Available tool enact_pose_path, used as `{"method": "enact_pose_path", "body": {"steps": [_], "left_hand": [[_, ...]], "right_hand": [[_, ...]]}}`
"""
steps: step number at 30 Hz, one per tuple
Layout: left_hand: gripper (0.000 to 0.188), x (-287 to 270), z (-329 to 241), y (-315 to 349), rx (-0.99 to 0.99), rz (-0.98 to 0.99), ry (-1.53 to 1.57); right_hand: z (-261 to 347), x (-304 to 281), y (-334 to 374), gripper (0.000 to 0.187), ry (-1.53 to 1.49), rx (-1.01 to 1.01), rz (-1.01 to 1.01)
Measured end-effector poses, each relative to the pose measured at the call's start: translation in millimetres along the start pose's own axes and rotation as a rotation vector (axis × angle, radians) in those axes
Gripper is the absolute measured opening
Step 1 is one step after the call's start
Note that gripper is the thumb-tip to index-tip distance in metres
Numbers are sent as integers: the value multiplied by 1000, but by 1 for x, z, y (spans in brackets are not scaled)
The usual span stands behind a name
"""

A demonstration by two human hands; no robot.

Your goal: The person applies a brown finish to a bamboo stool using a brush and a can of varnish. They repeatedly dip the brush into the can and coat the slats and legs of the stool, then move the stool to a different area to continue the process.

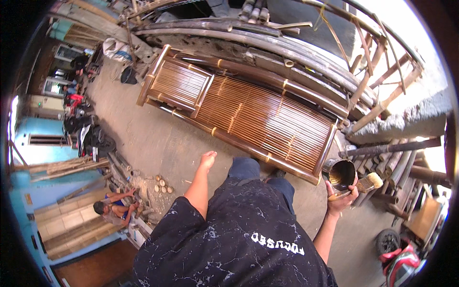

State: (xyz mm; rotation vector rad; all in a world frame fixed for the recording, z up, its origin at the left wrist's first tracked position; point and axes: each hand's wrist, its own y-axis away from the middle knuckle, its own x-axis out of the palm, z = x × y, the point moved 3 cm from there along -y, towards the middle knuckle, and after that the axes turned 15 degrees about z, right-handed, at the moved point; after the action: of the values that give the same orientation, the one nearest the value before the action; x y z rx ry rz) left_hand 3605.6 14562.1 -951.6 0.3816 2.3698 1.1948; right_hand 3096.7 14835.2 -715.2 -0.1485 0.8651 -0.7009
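My right hand (340, 201) grips a metal can (338, 167) and a paintbrush (369, 182) together. Dark, glossy liquid shows inside the tilted can; the brush lies across the hand, its pale bristles pointing right. My left hand (207, 159) hangs in front of my body with fingers curled in and nothing visible in them. Just beyond both hands stretches a glossy brown bamboo bench (253, 115) with a slatted top and a raised slatted panel (179, 82) at its left end. The can is close to the bench's right end, apart from it.
Long bamboo poles (229, 36) lie behind the bench, and more are stacked at right (401, 165). A person (114, 210) sits at lower left near cut bamboo pieces (162, 184). Motorcycles (91, 138) stand at left; a wheel (387, 241) shows at lower right.
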Motion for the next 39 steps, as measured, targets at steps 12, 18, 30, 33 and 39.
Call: {"method": "enact_pose_path", "body": {"steps": [12,18,30,33,39], "left_hand": [[44,49,53,31,-124,-37,191],[42,72,39,16,-73,22,228],[62,62,-32,15,206,42,-52],[72,95,-96,56,384,193,-88],[122,155,-205,197,897,411,-598]], "right_hand": [[-13,-14,-35,81,-42,-95,26],[-10,-19,-34,81,-11,-85,19],[-1,-8,-31,78,-151,-74,57],[13,1,-34,79,-206,-129,111],[49,27,-47,84,-328,-214,293]]}}
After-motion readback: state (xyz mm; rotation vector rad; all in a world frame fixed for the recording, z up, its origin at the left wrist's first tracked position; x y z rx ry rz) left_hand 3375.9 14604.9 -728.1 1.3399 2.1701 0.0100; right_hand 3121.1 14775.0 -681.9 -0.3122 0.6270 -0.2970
